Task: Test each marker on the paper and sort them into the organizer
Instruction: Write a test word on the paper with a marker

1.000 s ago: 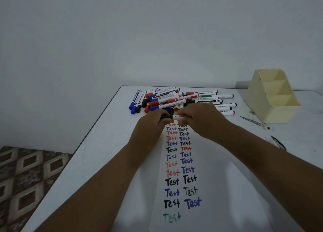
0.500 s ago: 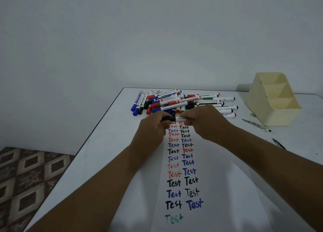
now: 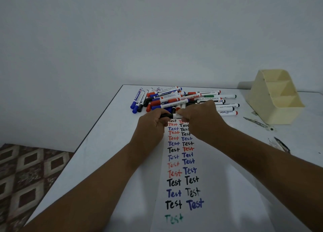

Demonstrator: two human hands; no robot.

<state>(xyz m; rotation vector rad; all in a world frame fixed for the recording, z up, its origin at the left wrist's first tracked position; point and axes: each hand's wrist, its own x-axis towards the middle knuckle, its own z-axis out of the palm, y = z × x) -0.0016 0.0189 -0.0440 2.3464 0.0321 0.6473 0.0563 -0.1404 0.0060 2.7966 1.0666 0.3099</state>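
Both hands hold one white marker with a black cap point(image 3: 172, 116) level above the top of the paper point(image 3: 211, 193). My left hand point(image 3: 151, 123) grips the black cap end. My right hand point(image 3: 201, 119) grips the white barrel. The paper carries two columns of "Test" words in red, blue, black and one green. Behind the hands lies a pile of several markers point(image 3: 176, 99) with red, blue, black and green caps. A cream tiered organizer point(image 3: 276, 98) stands at the right rear of the white table point(image 3: 104, 144).
Dark scraps point(image 3: 255, 122) and a dark smear point(image 3: 281, 144) lie on the table in front of the organizer. The table's left edge runs diagonally, with patterned floor point(image 3: 29, 170) beyond it. A plain wall stands behind.
The hands stay together on the marker above the paper's top. More of the black cap shows between them now than a second ago.
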